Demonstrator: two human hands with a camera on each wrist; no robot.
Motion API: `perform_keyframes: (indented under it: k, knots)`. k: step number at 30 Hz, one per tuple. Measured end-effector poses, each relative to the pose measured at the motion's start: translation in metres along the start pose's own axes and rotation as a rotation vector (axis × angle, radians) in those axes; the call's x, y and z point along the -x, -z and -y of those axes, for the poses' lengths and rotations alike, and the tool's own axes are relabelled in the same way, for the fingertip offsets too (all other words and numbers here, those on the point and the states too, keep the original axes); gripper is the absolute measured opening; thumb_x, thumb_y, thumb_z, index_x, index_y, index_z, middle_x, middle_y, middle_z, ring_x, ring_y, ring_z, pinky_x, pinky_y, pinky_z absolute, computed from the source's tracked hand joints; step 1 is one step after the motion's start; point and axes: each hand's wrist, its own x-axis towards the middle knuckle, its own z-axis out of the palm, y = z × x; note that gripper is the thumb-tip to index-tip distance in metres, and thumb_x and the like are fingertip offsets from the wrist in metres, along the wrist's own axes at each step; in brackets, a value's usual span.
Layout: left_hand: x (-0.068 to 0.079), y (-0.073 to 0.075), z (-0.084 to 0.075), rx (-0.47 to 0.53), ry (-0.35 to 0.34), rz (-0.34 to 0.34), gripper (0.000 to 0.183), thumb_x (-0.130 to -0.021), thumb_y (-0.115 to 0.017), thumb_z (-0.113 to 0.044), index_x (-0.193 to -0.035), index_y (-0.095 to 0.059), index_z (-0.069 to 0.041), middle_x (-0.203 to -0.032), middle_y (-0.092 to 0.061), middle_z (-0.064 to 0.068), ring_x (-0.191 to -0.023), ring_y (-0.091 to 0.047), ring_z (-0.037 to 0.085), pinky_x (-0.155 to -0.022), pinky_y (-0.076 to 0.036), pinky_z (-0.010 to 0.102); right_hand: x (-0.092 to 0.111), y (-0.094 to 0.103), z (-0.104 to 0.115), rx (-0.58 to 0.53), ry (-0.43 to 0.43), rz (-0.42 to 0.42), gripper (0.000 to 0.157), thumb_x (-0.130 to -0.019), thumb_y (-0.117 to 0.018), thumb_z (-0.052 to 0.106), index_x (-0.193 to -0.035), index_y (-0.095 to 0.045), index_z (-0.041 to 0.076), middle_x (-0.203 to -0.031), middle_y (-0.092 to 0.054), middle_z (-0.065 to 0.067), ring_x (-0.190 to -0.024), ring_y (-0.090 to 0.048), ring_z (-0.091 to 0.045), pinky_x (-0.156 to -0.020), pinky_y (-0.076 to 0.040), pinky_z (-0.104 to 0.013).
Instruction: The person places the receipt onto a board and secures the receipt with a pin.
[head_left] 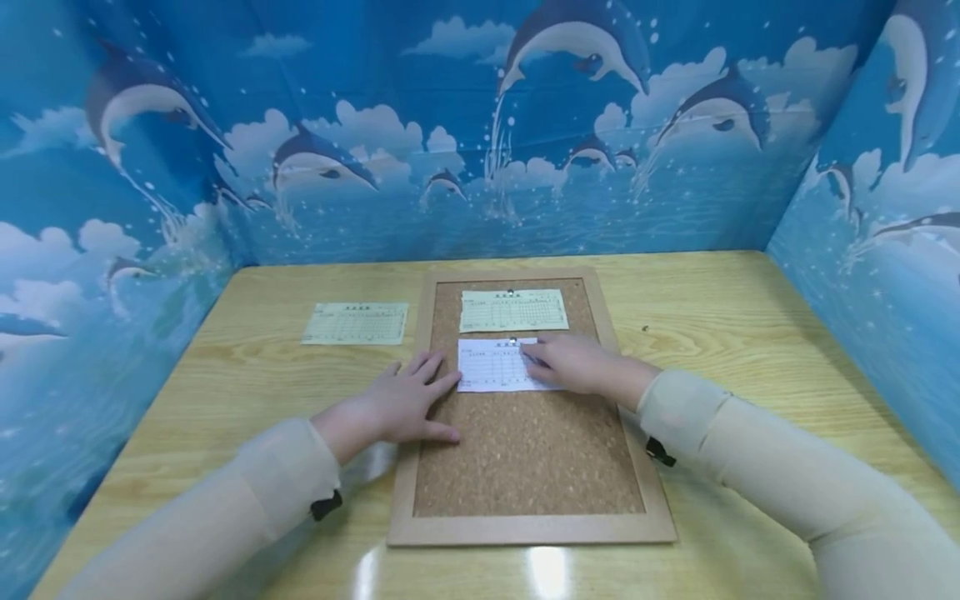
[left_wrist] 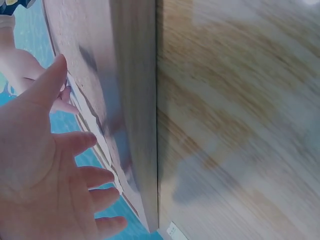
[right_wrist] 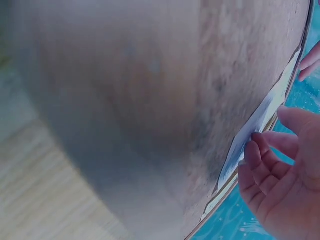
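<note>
A cork board [head_left: 525, 458] with a light wooden frame lies on the table. A white printed slip [head_left: 483, 367] lies across its upper half, with a small shiny pin [head_left: 513, 340] at its top edge. My right hand [head_left: 573, 364] touches the slip's right part, its fingers loosely bent in the right wrist view and covering that corner. With fingers spread, my left hand [head_left: 401, 404] rests at the board's left edge, its fingertips close to the slip's left side. Above, a green printed slip [head_left: 513, 312] bears another pin [head_left: 511, 292] at its top edge.
Left of the board, another green slip [head_left: 356, 323] lies on the wooden table [head_left: 247, 375]. A tiny dark object [head_left: 645, 328] lies on the table to the right. Blue dolphin-printed cloth [head_left: 360, 217] encloses the back and sides.
</note>
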Motion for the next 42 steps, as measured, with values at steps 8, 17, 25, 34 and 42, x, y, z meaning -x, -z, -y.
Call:
perform_keyframes:
  k: [8, 17, 25, 34, 42]
  knots:
    - [0.006, 0.0, 0.008, 0.039, 0.012, -0.048, 0.088, -0.081, -0.047, -0.07, -0.15, -0.022, -0.02, -0.153, -0.007, 0.019, -0.139, -0.008, 0.039, -0.106, -0.014, 0.06, -0.001, 0.0, 0.007, -0.025, -0.021, -0.079, 0.046, -0.095, -0.053, 0.03, -0.135, -0.05, 0.007, -0.115, -0.056, -0.011, -0.092, -0.058, -0.021, -0.076, -0.05, -0.037]
    - [0.011, -0.001, 0.019, 0.086, 0.003, -0.111, 0.086, -0.083, -0.049, -0.066, -0.149, -0.024, -0.017, -0.152, -0.011, 0.023, -0.137, -0.013, 0.042, -0.105, -0.018, 0.06, -0.003, -0.003, 0.012, -0.031, -0.035, -0.107, 0.048, -0.094, -0.056, 0.034, -0.134, -0.051, 0.007, -0.118, -0.056, -0.012, -0.096, -0.058, -0.022, -0.082, -0.049, -0.038]
    - [0.015, 0.0, 0.026, 0.088, 0.033, -0.13, 0.086, -0.085, -0.048, -0.065, -0.149, -0.023, -0.014, -0.151, -0.011, 0.023, -0.137, -0.014, 0.042, -0.104, -0.019, 0.061, -0.006, -0.002, 0.017, -0.021, 0.003, -0.116, 0.047, -0.093, -0.057, 0.033, -0.132, -0.053, 0.005, -0.112, -0.057, -0.011, -0.09, -0.058, -0.021, -0.076, -0.049, -0.036]
    - [0.017, 0.001, 0.033, 0.085, 0.06, -0.131, 0.087, -0.085, -0.049, -0.063, -0.149, -0.021, -0.011, -0.152, -0.01, 0.022, -0.136, -0.015, 0.042, -0.105, -0.019, 0.06, -0.011, 0.001, 0.024, -0.019, 0.003, -0.086, 0.049, -0.094, -0.055, 0.036, -0.134, -0.051, 0.008, -0.117, -0.055, -0.009, -0.096, -0.057, -0.019, -0.078, -0.049, -0.035]
    - [0.018, 0.0, 0.043, 0.089, 0.077, -0.153, 0.084, -0.088, -0.05, -0.058, -0.149, -0.021, -0.009, -0.151, -0.012, 0.025, -0.135, -0.017, 0.044, -0.104, -0.02, 0.059, -0.017, 0.003, 0.031, -0.021, 0.033, -0.07, 0.05, -0.095, -0.053, 0.034, -0.136, -0.048, 0.007, -0.121, -0.054, -0.012, -0.103, -0.056, -0.022, -0.085, -0.047, -0.037]
